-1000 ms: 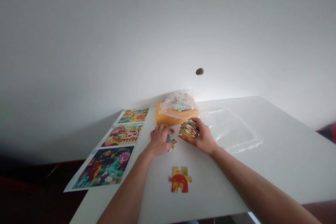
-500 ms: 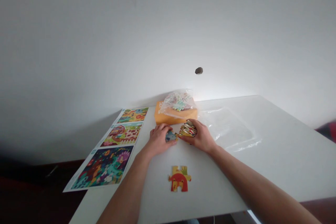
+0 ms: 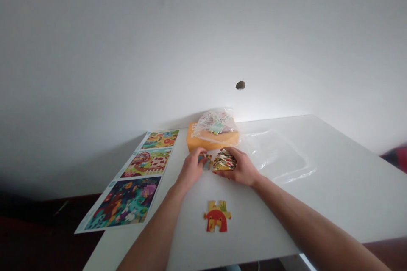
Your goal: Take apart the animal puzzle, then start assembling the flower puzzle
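My left hand (image 3: 192, 166) is closed on a few puzzle pieces (image 3: 207, 161), blue and yellow ones showing past the thumb. Just to its right, my right hand (image 3: 241, 166) is wrapped round a thick stack of puzzle pieces (image 3: 225, 161), their pale edges facing up. A small gap separates the two bundles. Nearer to me, a red and yellow puzzle section (image 3: 217, 217) with an animal face lies flat on the white table (image 3: 254, 228).
Behind my hands stands an orange box (image 3: 213, 142) with a clear bag of pieces (image 3: 218, 125) on top. A flat clear plastic bag (image 3: 280, 152) lies at the right. Picture sheet (image 3: 122, 201) with three scenes overhangs the left edge.
My left hand has turned, its thumb now over the pieces it holds, and they show less blue. My right hand with the stack has shifted slightly left and nearer to me.
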{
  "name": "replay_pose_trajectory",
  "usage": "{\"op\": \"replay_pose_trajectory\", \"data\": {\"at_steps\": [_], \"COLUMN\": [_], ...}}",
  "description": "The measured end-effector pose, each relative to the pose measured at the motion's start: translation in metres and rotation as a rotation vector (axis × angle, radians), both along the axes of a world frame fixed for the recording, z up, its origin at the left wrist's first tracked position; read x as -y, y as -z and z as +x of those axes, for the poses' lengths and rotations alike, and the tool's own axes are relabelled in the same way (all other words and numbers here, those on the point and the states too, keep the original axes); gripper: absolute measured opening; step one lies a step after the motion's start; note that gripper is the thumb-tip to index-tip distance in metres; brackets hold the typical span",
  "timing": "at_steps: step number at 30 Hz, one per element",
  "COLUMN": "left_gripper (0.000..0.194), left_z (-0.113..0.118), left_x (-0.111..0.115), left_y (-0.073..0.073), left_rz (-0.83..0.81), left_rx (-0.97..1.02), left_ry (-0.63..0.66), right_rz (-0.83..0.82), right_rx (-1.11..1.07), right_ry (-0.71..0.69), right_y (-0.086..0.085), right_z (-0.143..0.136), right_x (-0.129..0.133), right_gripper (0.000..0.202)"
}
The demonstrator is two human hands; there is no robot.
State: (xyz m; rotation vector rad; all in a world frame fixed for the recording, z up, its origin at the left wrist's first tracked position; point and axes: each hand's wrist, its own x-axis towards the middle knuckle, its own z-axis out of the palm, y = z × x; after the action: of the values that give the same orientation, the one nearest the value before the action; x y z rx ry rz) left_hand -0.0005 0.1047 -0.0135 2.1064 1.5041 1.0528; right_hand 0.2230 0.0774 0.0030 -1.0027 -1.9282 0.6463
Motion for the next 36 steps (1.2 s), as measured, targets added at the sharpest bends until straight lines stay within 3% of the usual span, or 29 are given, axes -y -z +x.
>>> {"op": "replay_pose_trajectory", "data": {"at_steps": [3, 7, 11, 13, 17, 21, 25, 28, 33, 36], "left_gripper": [0.028, 0.029, 0.039, 0.046, 0.056, 0.079, 0.1, 0.112, 0.096, 0.092], "left_z": [0.006, 0.012, 0.018, 0.02, 0.023, 0.017, 0.005, 0.002, 0.011, 0.017], "left_x": [-0.001, -0.001, 0.004, 0.008, 0.016, 0.017, 0.017, 0.022, 0.036, 0.044], "left_y": [-0.002, -0.004, -0.005, -0.004, -0.004, -0.007, -0.015, -0.019, -0.024, -0.029], "left_rz": [-0.006, -0.133, -0.285, -0.293, -0.22, -0.221, -0.228, -0.272, -0.34, -0.351], "left_rx": [0.251, 0.439, 0.445, 0.444, 0.396, 0.366, 0.23, 0.022, -0.301, -0.383], "left_ry": [-0.043, 0.072, 0.259, 0.314, 0.357, 0.361, 0.36, 0.382, 0.561, 0.656], "right_rz": [0.053, 0.066, -0.08, -0.067, 0.004, 0.03, 0.046, 0.001, -0.018, -0.032], "right_rx": [-0.03, -0.069, -0.064, -0.045, -0.001, -0.056, -0.104, -0.021, 0.015, 0.028], "right_ry": [-0.054, -0.095, -0.13, -0.165, -0.162, -0.037, 0.152, 0.197, 0.236, 0.251], "right_y": [-0.002, 0.0, 0.003, 0.002, -0.002, -0.003, 0.0, 0.005, 0.009, 0.009], "right_z": [-0.001, -0.003, -0.002, -0.001, -0.003, -0.003, 0.003, 0.007, 0.006, 0.005], "right_x": [0.002, 0.002, 0.0, 0.0, 0.002, 0.002, -0.005, -0.011, -0.013, -0.012], "right_gripper": [0.065, 0.064, 0.068, 0.071, 0.068, 0.062, 0.062, 0.06, 0.06, 0.063]}}
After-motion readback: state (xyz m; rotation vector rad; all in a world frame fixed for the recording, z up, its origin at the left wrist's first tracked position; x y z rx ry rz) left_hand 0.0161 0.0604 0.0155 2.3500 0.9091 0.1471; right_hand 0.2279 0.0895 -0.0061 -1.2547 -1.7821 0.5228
